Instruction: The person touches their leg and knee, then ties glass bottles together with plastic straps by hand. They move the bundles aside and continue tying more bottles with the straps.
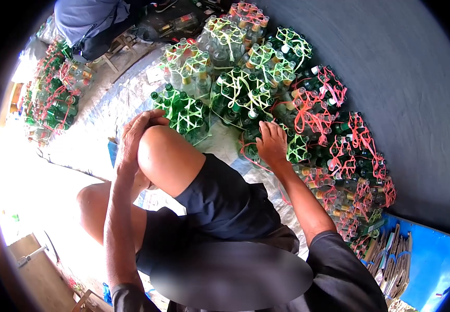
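Bare knee (169,152) clasped by left hand (137,136) fingers; right hand (272,143) fingers spread flat on green glass bottles (249,139)

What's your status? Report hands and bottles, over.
Left hand open on bare knee. Right hand open, flat on cluster of green glass bottles. Yellow-strapped bottle bundles and red-strapped bottle bundles packed tight around it.

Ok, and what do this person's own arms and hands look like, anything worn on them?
Both are bare: the left hand and the right hand have no gloves, and no ring or watch can be made out. The forearms are uncovered. The short sleeves belong to a loose dark top, near black.
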`<state>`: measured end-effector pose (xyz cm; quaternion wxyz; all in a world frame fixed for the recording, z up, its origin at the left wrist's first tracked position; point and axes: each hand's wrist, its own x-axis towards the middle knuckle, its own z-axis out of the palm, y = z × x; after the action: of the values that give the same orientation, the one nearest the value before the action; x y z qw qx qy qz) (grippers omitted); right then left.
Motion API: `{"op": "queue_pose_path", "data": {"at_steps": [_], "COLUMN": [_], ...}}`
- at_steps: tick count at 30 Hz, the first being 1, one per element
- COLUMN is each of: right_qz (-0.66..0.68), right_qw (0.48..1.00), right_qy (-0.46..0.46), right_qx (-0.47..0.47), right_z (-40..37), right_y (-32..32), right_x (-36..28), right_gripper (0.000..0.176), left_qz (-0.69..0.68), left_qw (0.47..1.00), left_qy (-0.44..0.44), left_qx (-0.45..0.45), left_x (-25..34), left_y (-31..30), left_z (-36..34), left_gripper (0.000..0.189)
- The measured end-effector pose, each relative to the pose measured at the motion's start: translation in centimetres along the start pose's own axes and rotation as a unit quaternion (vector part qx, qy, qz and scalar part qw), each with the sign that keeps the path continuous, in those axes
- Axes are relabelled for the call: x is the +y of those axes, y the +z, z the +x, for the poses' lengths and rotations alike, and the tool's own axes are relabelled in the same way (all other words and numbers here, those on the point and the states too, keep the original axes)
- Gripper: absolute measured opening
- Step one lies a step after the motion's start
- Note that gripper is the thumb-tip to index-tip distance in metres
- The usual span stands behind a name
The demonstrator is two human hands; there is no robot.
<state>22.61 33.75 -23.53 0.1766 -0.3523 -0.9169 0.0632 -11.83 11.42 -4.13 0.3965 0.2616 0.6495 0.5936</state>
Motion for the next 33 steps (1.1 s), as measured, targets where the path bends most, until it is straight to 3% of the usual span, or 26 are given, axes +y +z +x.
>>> {"op": "queue_pose_path", "data": {"at_steps": [2, 8, 33], "right_qz": [0.0, -0.002, -0.001], "right_qw": [1.0, 1.0, 1.0], "right_qy": [0.001, -0.003, 0.003], "right_qx": [-0.001, 0.003, -0.008], "right_z": [0.0, 0.0, -0.1], "right_y": [0.0, 0.0, 0.3], "right_x": [0.0, 0.1, 0.2], "right_gripper": [0.066, 0.065, 0.065], "left_qz": [-0.039, -0.057, -0.051], "left_qw": [0.998, 0.995, 0.997], "left_qy": [-0.038, -0.068, -0.056], "left_qx": [0.017, 0.035, 0.026], "left_x": [0.6, 1.4, 0.8], "left_y": [0.3, 0.6, 0.0], "left_z": [-0.3, -0.7, -0.6], "left_gripper": [0.046, 0.047, 0.048]}}
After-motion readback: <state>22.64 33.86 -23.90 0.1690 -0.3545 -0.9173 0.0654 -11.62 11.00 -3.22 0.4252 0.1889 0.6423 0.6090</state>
